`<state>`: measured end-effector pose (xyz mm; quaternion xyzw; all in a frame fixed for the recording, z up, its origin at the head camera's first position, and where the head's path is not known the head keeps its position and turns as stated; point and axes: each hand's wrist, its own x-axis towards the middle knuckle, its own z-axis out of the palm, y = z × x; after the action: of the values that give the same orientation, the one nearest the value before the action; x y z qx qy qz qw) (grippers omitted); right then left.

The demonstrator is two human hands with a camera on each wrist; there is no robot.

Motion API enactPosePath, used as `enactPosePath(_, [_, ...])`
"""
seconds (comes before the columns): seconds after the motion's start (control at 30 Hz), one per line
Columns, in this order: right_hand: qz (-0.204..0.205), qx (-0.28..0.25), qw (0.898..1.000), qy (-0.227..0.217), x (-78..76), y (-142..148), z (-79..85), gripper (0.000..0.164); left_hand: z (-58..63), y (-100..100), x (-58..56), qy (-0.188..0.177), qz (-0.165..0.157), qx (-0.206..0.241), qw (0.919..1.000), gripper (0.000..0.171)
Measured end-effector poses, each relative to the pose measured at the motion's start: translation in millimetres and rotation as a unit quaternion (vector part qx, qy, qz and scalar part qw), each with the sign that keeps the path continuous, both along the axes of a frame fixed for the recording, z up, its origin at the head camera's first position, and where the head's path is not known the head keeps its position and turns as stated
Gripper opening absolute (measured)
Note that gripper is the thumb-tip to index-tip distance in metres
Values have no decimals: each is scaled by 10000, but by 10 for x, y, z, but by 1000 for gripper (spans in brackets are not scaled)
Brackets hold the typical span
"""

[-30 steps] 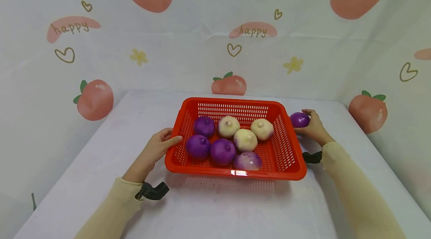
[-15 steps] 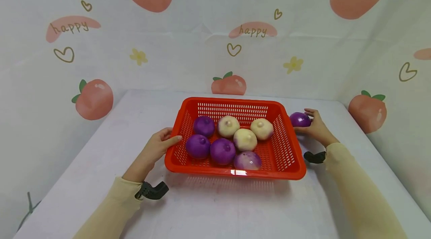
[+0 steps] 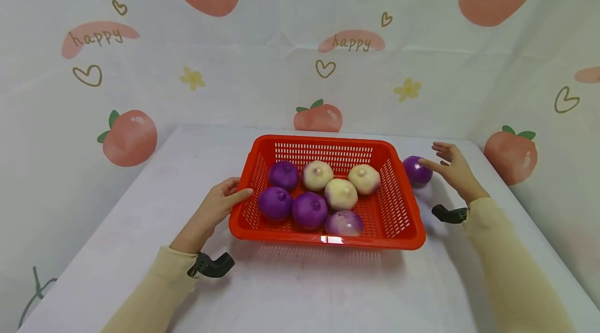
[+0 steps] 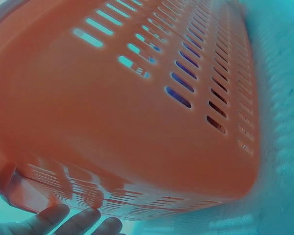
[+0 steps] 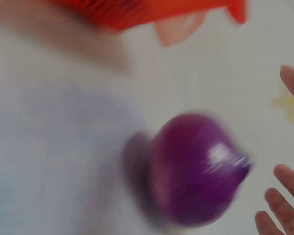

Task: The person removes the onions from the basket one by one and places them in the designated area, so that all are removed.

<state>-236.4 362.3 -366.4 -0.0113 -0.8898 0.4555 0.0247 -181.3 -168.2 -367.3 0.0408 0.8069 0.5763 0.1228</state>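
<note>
A red slotted basket (image 3: 402,207) stands mid-table with several purple and pale onions inside. My left hand (image 3: 220,202) rests against its left wall, fingers straight; the left wrist view shows that wall (image 4: 137,98) close up with fingertips (image 4: 83,220) at the bottom. One purple onion (image 3: 416,170) lies on the table just right of the basket, blurred and large in the right wrist view (image 5: 196,169). My right hand (image 3: 449,165) hovers beside it with fingers spread, off the onion.
The white table (image 3: 304,291) is walled by a peach-print cloth backdrop (image 3: 300,62) at the back and both sides. Black wrist camera mounts (image 3: 213,266) sit under both sleeves. A dark cable (image 3: 35,291) shows at the table's lower left edge.
My right hand has let go of the purple onion and lifted away to the right with fingers spread. The onion stays beside the basket. The left hand has not moved.
</note>
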Motion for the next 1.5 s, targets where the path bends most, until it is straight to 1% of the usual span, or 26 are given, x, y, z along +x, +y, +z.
enactPosePath(0.13, [193, -311, 9984, 421, 93, -51, 209, 62, -4, -3, -4, 17, -20, -1, 10000, 51])
enactPosePath(0.2, [307, -359, 9972, 586, 156, -111, 325, 50, -5, -7, -4, 27, -31, 3, 10000, 51])
enactPosePath(0.27, [581, -582, 9925, 910, 217, -185, 427, 43, -6, -10, -4, 31, -39, 2, 10000, 51])
enactPosePath(0.37, [1135, -918, 9789, 1428, 310, -345, 565, 40, -7, -14, -7, 39, -26, -34, 10000, 51])
enactPosePath(0.43, [1469, -994, 9705, 1631, 379, -480, 637, 39, -5, -12, -10, 44, -1, -74, 10000, 51])
enactPosePath(0.5, [1635, -878, 9685, 1660, 455, -634, 692, 37, -2, -11, -12, 48, 20, -112, 9999, 51])
enactPosePath(0.57, [1765, -688, 9694, 1559, 532, -785, 723, 34, 2, -10, -12, 40, 28, -124, 9999, 51])
enactPosePath(0.63, [1935, -586, 9687, 1440, 594, -929, 723, 31, 5, -11, -12, 26, 25, -111, 9999, 51])
enactPosePath(0.7, [2202, -578, 9650, 1299, 639, -1056, 699, 29, 7, -12, -10, 8, 18, -91, 10000, 51])
enactPosePath(0.83, [2546, -399, 9633, 755, 709, -1280, 609, 29, 10, -12, -6, -16, 14, -86, 10000, 51])
enactPosePath(0.93, [2820, -439, 9580, 289, 749, -1405, 516, 31, 10, -14, -5, -1, -9, -77, 10000, 52])
enactPosePath(1.07, [3065, -93, 9518, -56, 780, -1513, 394, 34, 10, -20, -5, 26, -35, -70, 10000, 52])
enactPosePath(1.17, [3153, 325, 9482, -227, 794, -1563, 325, 38, 11, -23, -5, 30, -51, -70, 10000, 53])
enactPosePath(1.2, [3177, 394, 9468, -313, 797, -1574, 303, 39, 11, -23, -5, 30, -54, -71, 10000, 53])
enactPosePath(1.3, [3190, 800, 9436, -378, 809, -1599, 247, 43, 5, -21, -6, 26, -60, -66, 10000, 53])
enactPosePath(1.43, [3246, 1328, 9363, -185, 822, -1603, 183, 45, -6, -16, -11, 40, -87, -1, 10000, 51])
enactPosePath(1.5, [3290, 1408, 9337, -109, 828, -1599, 168, 45, -9, -14, -14, 43, -106, 17, 9999, 51])
